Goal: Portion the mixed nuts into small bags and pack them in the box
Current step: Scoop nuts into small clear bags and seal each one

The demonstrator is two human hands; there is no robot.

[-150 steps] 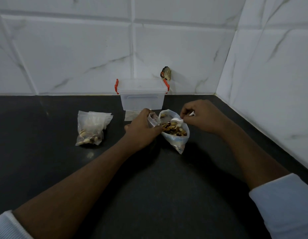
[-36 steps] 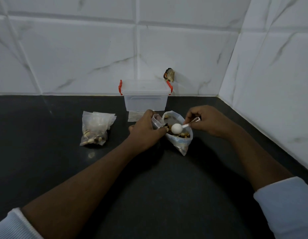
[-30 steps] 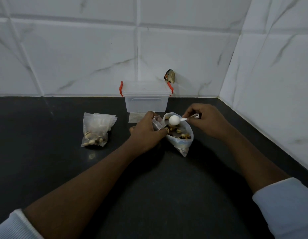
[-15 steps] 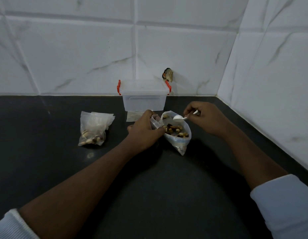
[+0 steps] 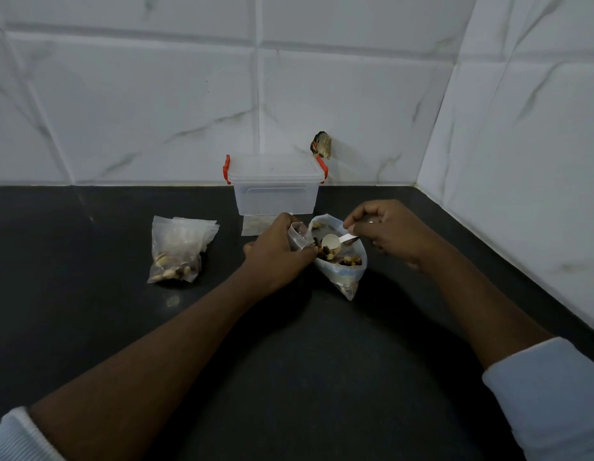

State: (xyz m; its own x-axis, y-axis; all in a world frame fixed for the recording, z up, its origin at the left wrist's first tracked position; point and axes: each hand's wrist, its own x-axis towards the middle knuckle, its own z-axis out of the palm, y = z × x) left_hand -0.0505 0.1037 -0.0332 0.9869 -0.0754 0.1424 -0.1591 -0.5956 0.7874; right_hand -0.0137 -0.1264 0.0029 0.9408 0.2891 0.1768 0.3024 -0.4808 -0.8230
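At frame centre the right hand (image 5: pixel 388 231) pinches a white plastic spoon (image 5: pixel 332 242), its bowl pointing left over the clear bag of mixed nuts (image 5: pixel 345 266) toward the small clear bag (image 5: pixel 299 236) the left hand (image 5: pixel 277 252) grips alongside.

Looking it all over now: no words, labels or numbers I can read. The clear box (image 5: pixel 275 197) is plain, and so are the small bag (image 5: pixel 298 239) I'm holding and my spoon (image 5: pixel 331 242).

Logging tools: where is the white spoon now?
Head view, centre-right: the white spoon is held by the right hand, its bowl dipped into the open nut bag.
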